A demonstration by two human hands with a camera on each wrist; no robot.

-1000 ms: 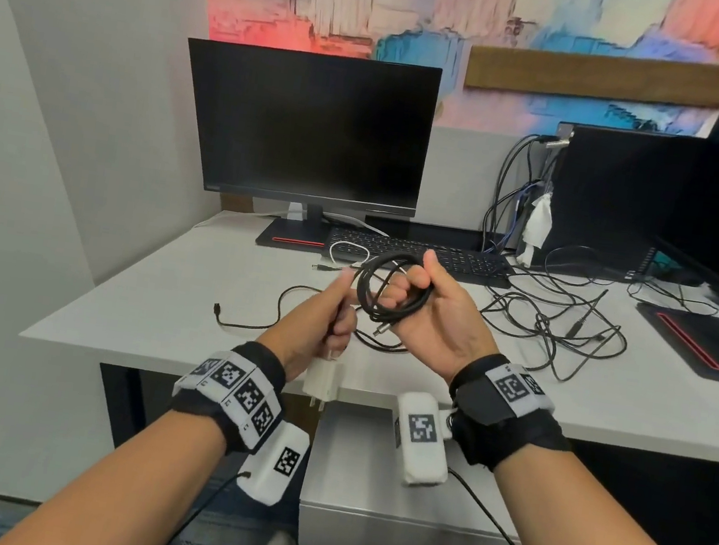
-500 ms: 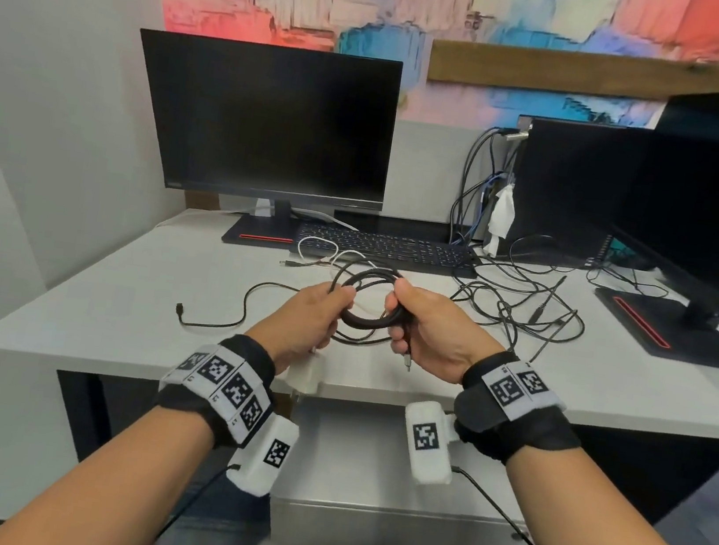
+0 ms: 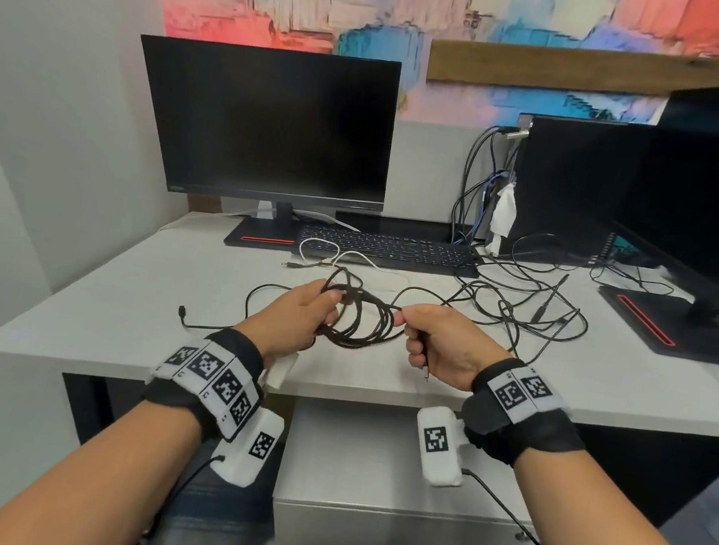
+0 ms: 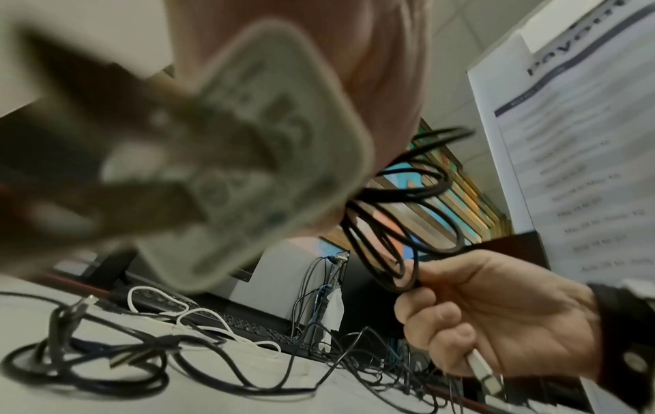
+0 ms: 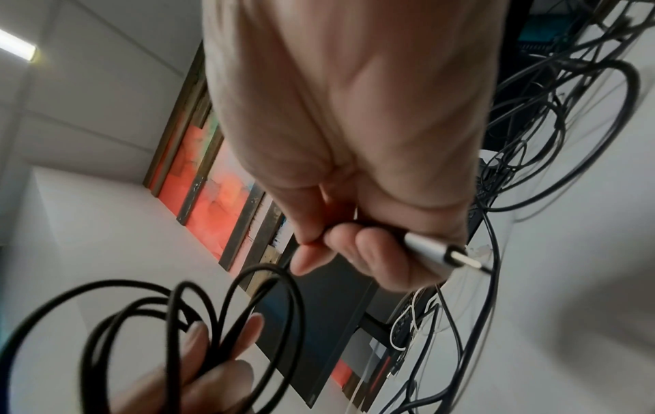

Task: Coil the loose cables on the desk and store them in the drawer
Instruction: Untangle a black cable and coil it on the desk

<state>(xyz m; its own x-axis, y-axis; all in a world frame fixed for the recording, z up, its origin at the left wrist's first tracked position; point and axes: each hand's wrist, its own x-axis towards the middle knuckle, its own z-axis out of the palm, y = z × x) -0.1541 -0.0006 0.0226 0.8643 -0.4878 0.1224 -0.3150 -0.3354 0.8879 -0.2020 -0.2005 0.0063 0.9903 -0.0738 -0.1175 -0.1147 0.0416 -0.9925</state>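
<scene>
Both hands are raised above the near edge of the pale grey desk [image 3: 77, 325], with a bundle of thin black round cable loops [image 3: 359, 323] slung between them. The left hand [image 3: 295, 323] has its fingers curled through the 9 o'clock side of the loops, which keeps the turns stacked so they cannot spring apart. A white plastic plug-in charger block [image 3: 281, 370] hangs below that hand, at 6 o'clock from it; it is probably the cable's other end, but the left wrist view is too blurred to be sure how it is held.

The right hand [image 3: 443, 351] pinches the loops at their 3 o'clock side between thumb and forefinger, while its lower fingers are closed around the silver metal connector tip [image 5: 436, 253]. Keeping the free end in the fist looks meant to stop it whipping about and to leave it ready for tucking round the bundle.

Still loose on the desk, a black tangle of thin cables [image 3: 524, 304] lies at 2 o'clock from the hands, and a white cable [image 3: 337, 255] at 12 o'clock, just before the black keyboard [image 3: 397, 250]. The grey metal drawer unit [image 3: 394, 536] stands shut under the desk, at 6 o'clock.
</scene>
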